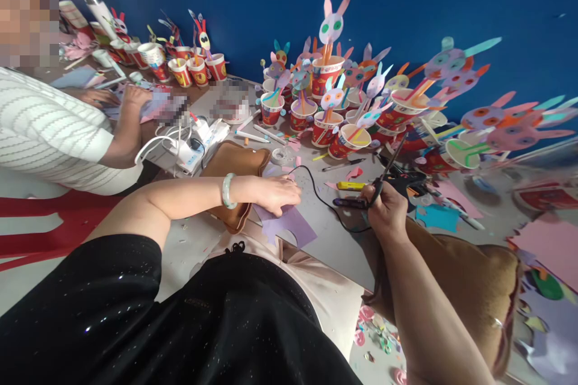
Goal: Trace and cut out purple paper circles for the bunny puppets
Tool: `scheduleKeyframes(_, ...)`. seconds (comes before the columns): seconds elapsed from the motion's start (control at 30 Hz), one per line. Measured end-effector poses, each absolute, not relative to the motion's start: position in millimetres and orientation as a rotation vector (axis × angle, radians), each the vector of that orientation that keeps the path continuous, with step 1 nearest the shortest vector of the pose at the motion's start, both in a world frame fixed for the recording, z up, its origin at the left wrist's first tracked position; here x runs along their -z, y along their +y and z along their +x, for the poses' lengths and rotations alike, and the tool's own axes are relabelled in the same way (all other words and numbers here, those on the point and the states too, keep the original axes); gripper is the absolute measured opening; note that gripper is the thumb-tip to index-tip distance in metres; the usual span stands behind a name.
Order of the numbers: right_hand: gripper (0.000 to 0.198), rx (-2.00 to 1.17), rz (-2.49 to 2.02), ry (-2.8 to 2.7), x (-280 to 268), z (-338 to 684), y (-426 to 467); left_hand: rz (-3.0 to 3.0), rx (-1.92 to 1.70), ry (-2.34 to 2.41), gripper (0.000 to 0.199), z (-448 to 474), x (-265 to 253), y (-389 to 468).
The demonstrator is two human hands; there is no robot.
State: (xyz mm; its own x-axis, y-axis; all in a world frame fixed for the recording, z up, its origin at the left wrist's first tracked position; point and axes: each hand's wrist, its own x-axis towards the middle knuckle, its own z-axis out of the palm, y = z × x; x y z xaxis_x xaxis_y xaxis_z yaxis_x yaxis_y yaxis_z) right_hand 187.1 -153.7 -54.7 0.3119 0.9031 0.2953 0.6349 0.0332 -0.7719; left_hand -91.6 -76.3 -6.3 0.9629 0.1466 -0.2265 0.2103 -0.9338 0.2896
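Note:
My left hand (279, 194), with a pale bracelet on its wrist, is low over the table with its fingers bent down on a sheet of purple paper (295, 225). Rounded cut-outs notch the paper's edge, and the fingertips are partly hidden. In my right hand (389, 207) is a pair of scissors (392, 163), blades pointing up and away from me; the fingers are closed round the handles. Close beside that hand lie a yellow cutter (351, 186) and a dark-handled tool (345, 203). A black cord (316, 187) runs between my hands.
Red paper cups (326, 132) with paper rabbit heads crowd the back by the blue wall. A brown cushion (460, 277) sits at right, another (235, 162) at left. A power strip (189, 153) and tape roll (282, 157) lie left. A person in white (58, 126) works there.

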Motion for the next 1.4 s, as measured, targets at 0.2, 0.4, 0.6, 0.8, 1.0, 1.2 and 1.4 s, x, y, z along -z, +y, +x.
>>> scheduleKeyframes(0.2,0.035,-0.392,-1.693,-1.371,53,187,-154,2.444,0.221,0.347,0.013,-77,-4,-64)
scheduleKeyframes(0.4,0.039,-0.502,-1.611,-1.25,55,187,-154,1.859,-0.13,0.408,0.022,-49,-21,-46)
scheduleKeyframes(0.6,0.043,-0.522,-1.453,-1.052,60,195,-150,1.419,-0.494,0.484,0.02,-8,-19,-40)
scheduleKeyframes(0.8,0.046,-0.528,-1.396,-0.907,57,194,-152,1.215,-0.715,0.565,0.035,14,-2,-40)
scheduleKeyframes(1.0,0.046,-0.439,-1.506,-0.982,53,190,-161,1.1,-0.737,0.585,0.039,16,1,-46)
scheduleKeyframes(1.2,0.036,-0.371,-1.595,-1.04,39,181,-164,1.187,-0.735,0.561,0.041,18,7,-49)
scheduleKeyframes(1.4,0.038,-0.293,-1.639,-1.001,34,181,-167,1.302,-0.619,0.503,0.042,15,18,-49)
